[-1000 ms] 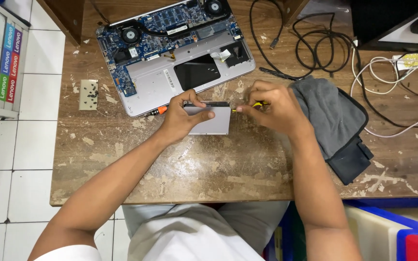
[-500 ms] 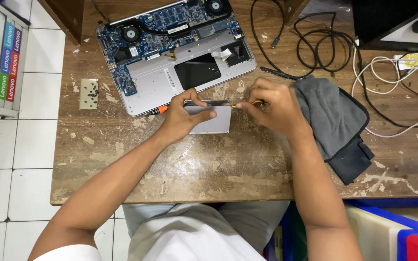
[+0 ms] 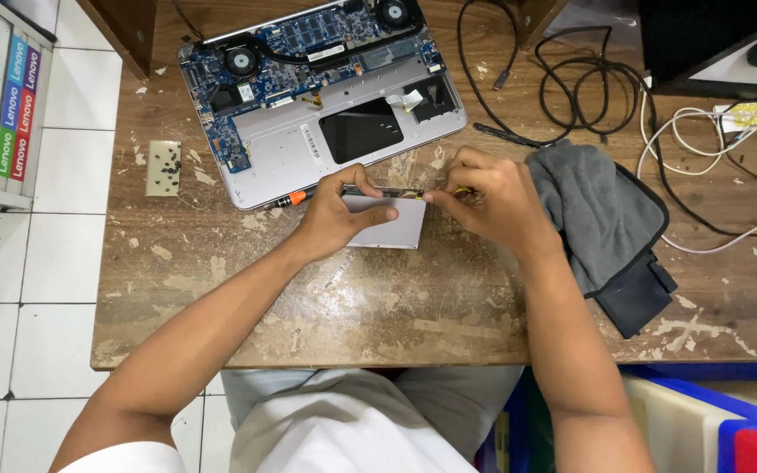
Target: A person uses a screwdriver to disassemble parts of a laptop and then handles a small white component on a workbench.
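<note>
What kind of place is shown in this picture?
Probably a small computer repair bench: an opened laptop with its circuit board bare lies on a worn wooden table, with tangled cables nearby.

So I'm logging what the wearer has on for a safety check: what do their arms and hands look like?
Both forearms are bare. The left hand and right hand show no gloves, rings, watch or wristbands. A white short sleeve shows at the left upper arm.

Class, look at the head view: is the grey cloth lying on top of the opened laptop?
No, the grey cloth lies on the wooden table to the right of the opened laptop, apart from it.
</note>
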